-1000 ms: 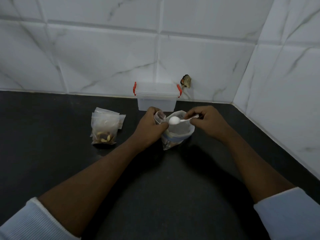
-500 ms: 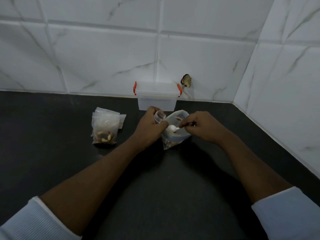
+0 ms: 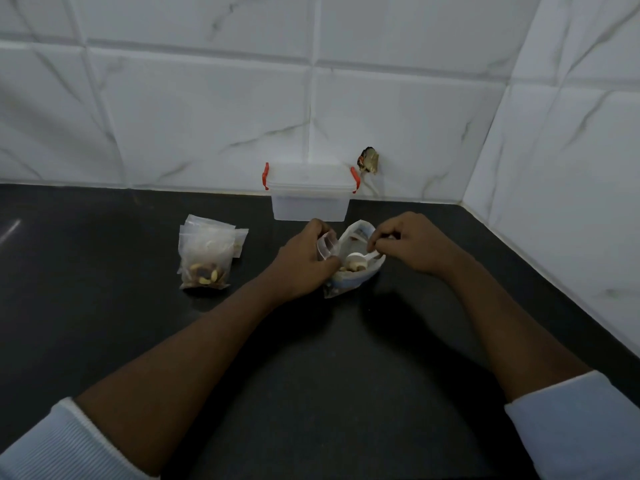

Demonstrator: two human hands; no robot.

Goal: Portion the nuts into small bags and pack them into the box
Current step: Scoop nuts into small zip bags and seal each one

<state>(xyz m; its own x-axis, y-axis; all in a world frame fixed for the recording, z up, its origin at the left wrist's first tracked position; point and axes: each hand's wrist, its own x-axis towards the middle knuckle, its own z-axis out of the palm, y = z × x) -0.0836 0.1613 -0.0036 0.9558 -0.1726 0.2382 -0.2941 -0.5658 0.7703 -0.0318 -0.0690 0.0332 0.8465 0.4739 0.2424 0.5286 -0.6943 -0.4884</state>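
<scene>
My R hand [image 3: 412,244], fingers [image 3: 377,238] pinching the spoon [image 3: 356,259], has lowered it into the nut pouch [image 3: 353,284] on the counter [image 3: 346,358] just near-side of the box [image 3: 310,194]; L hand [image 3: 303,259] clamps an open small bag [image 3: 327,244], scoop underway.

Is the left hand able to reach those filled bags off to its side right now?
Probably yes: only bare counter lies between the left hand and the filled bags. But it grips a small bag, so it would likely have to let go first.
</scene>
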